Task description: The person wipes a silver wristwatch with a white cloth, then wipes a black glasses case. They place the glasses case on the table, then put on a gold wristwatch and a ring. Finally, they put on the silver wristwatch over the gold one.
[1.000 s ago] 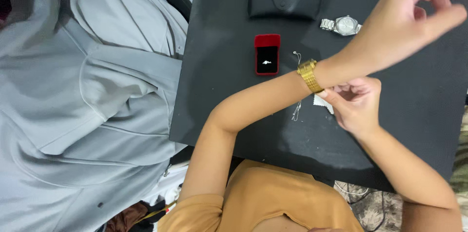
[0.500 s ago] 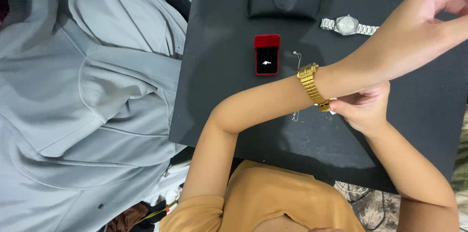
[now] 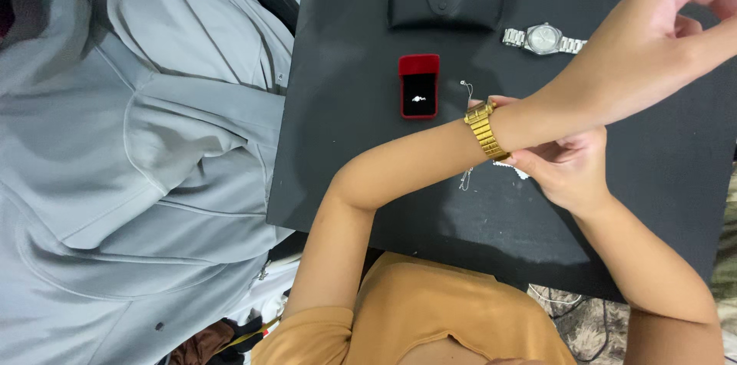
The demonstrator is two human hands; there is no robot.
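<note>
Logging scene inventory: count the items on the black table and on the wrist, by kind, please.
Watches: 2, a gold watch on the left wrist, a silver watch on the black table
Glasses cases: 1, black glasses case
Ring boxes: 1, red ring box, open, ring inside
Thin chains: 1, thin chain, partly hidden by the arm
Total: 5

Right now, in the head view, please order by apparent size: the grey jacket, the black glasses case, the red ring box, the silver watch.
1. grey jacket
2. black glasses case
3. and 4. red ring box and silver watch: similar, and the watch is partly hidden, so unranked.
</note>
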